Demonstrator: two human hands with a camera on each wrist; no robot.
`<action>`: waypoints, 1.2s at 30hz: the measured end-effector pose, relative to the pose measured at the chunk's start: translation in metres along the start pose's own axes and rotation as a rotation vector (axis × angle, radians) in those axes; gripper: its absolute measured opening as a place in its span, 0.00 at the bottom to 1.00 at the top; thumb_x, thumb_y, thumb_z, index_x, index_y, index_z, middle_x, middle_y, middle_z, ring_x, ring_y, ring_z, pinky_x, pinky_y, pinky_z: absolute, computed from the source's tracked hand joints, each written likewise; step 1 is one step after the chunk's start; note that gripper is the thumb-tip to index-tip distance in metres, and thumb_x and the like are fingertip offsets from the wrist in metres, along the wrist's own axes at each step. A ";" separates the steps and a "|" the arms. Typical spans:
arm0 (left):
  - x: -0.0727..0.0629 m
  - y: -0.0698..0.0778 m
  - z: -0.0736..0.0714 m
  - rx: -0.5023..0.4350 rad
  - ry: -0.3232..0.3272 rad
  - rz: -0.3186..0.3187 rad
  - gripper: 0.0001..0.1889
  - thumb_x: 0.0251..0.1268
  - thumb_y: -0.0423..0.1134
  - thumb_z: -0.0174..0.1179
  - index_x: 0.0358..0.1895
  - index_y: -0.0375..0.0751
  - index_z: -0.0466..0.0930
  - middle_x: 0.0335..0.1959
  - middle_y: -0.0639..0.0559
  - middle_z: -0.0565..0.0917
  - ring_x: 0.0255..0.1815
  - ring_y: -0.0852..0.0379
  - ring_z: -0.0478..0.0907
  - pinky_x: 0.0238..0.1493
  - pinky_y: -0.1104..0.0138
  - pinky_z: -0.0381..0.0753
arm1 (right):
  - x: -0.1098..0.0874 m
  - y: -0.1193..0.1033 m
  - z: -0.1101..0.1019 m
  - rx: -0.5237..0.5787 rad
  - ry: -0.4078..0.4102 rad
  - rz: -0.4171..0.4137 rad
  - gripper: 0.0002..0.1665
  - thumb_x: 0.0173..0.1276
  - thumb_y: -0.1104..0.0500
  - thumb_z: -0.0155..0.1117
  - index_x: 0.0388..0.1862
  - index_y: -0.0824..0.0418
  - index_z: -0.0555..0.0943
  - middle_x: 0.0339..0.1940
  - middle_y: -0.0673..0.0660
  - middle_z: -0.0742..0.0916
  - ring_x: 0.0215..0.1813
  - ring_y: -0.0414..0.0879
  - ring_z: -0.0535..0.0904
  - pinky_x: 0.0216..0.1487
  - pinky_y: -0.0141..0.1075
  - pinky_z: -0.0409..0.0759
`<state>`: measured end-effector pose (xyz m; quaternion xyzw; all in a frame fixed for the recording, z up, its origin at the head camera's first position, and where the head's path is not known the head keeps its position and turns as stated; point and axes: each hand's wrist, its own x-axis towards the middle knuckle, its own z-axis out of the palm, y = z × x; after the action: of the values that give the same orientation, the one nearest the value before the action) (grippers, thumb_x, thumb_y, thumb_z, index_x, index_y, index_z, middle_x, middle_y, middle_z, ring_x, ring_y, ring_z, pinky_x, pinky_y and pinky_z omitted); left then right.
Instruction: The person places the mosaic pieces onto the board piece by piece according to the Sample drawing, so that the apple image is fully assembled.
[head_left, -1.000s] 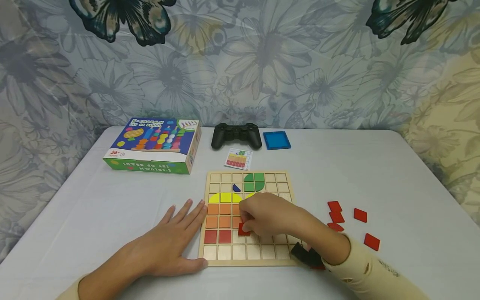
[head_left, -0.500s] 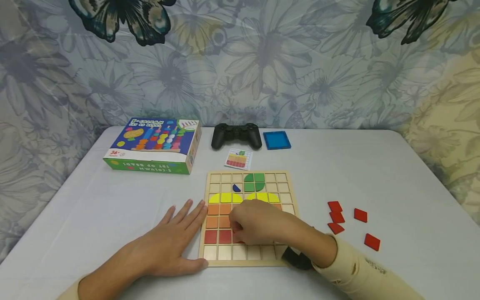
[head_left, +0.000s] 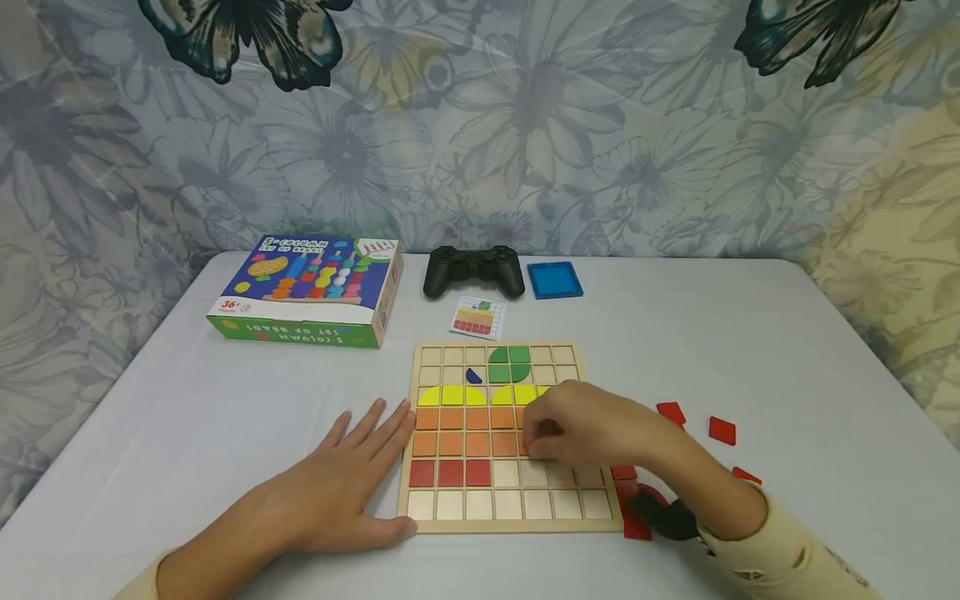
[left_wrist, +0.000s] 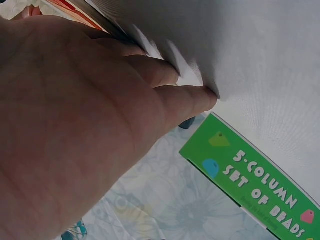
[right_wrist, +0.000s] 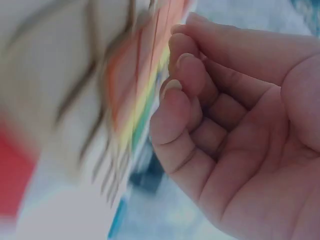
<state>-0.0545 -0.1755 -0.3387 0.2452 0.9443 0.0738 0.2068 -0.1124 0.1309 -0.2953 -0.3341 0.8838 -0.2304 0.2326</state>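
A wooden grid board (head_left: pixel 510 527) lies on the white table, with green, yellow and orange tiles and a blue piece in its cells. Three red square tiles (head_left: pixel 450 473) sit in a lower row at the left. My left hand (head_left: pixel 337 492) lies flat beside the board, fingers spread and fingertips at its left edge. Over the right part of the board is my right hand (head_left: pixel 588 425), its fingers loosely curled. In the right wrist view no tile shows between the thumb and fingers of that hand (right_wrist: pixel 240 130).
Loose red tiles (head_left: pixel 722 430) are scattered right of the board, some partly behind the right arm. Behind the board are a small pattern card (head_left: pixel 477 318), a black game controller (head_left: pixel 473 272) and a blue tray (head_left: pixel 555 292). A bead-set box (head_left: pixel 303 292) stands back left.
The right hand set a red tile into the third cell of the red row, let go and moved right. The left hand has stayed in place.
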 end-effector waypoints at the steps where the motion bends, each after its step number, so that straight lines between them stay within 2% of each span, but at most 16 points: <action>1: 0.000 0.000 0.000 0.001 0.000 0.000 0.60 0.52 0.82 0.50 0.83 0.50 0.45 0.83 0.56 0.42 0.81 0.49 0.33 0.73 0.38 0.41 | -0.006 0.006 -0.005 0.002 0.003 0.025 0.11 0.64 0.63 0.72 0.26 0.49 0.82 0.21 0.43 0.78 0.29 0.40 0.73 0.31 0.34 0.74; 3: 0.000 0.000 0.000 0.002 -0.002 0.001 0.60 0.52 0.82 0.50 0.83 0.50 0.45 0.83 0.56 0.42 0.81 0.49 0.33 0.73 0.38 0.41 | -0.019 0.019 -0.013 -0.006 -0.008 0.086 0.11 0.62 0.64 0.73 0.26 0.50 0.81 0.22 0.44 0.78 0.30 0.41 0.74 0.30 0.34 0.75; 7: 0.000 0.000 -0.001 -0.001 -0.007 -0.002 0.60 0.53 0.82 0.49 0.83 0.50 0.45 0.83 0.56 0.41 0.81 0.49 0.32 0.73 0.38 0.41 | -0.039 0.037 -0.021 -0.062 -0.098 0.245 0.14 0.54 0.64 0.78 0.26 0.51 0.79 0.23 0.47 0.78 0.30 0.43 0.74 0.28 0.36 0.75; 10: 0.000 0.000 -0.001 -0.002 -0.009 -0.002 0.60 0.53 0.82 0.49 0.83 0.50 0.45 0.83 0.56 0.41 0.81 0.49 0.32 0.73 0.38 0.41 | -0.044 0.045 -0.021 -0.084 -0.151 0.319 0.18 0.49 0.63 0.81 0.27 0.51 0.78 0.24 0.48 0.78 0.30 0.44 0.74 0.28 0.37 0.75; 14: 0.000 0.000 -0.001 0.002 -0.006 -0.001 0.60 0.53 0.82 0.50 0.82 0.49 0.45 0.83 0.55 0.42 0.81 0.49 0.32 0.73 0.38 0.41 | -0.042 0.048 -0.019 -0.043 -0.164 0.368 0.18 0.49 0.63 0.82 0.26 0.53 0.77 0.24 0.50 0.80 0.28 0.45 0.76 0.27 0.39 0.77; 18: 0.001 0.001 -0.001 0.001 -0.006 0.000 0.59 0.53 0.82 0.50 0.82 0.49 0.45 0.83 0.55 0.42 0.81 0.49 0.33 0.73 0.38 0.41 | -0.041 0.048 -0.019 -0.019 -0.176 0.379 0.17 0.49 0.63 0.82 0.26 0.54 0.77 0.24 0.51 0.80 0.26 0.46 0.77 0.25 0.39 0.77; 24: -0.001 0.001 -0.001 0.001 -0.001 0.000 0.59 0.53 0.81 0.50 0.82 0.48 0.46 0.83 0.54 0.43 0.81 0.48 0.33 0.73 0.38 0.41 | -0.040 0.051 -0.022 -0.036 -0.187 0.355 0.16 0.51 0.62 0.81 0.25 0.52 0.78 0.23 0.49 0.80 0.28 0.45 0.77 0.28 0.39 0.76; 32: -0.001 0.000 0.001 -0.001 0.003 -0.002 0.59 0.53 0.82 0.49 0.82 0.48 0.46 0.83 0.55 0.42 0.81 0.48 0.33 0.73 0.38 0.41 | -0.048 0.055 -0.032 0.054 -0.190 0.282 0.12 0.60 0.63 0.75 0.24 0.53 0.79 0.20 0.50 0.80 0.16 0.43 0.73 0.27 0.37 0.76; 36: 0.000 0.000 0.001 0.008 0.001 -0.002 0.59 0.53 0.82 0.49 0.82 0.49 0.46 0.83 0.55 0.42 0.81 0.48 0.33 0.73 0.38 0.41 | -0.051 0.055 -0.035 0.053 -0.160 0.219 0.13 0.61 0.60 0.75 0.25 0.52 0.78 0.20 0.47 0.79 0.21 0.43 0.75 0.28 0.35 0.76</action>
<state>-0.0541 -0.1751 -0.3393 0.2451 0.9449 0.0700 0.2056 -0.1247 0.2116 -0.2855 -0.2465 0.8872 -0.1997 0.3350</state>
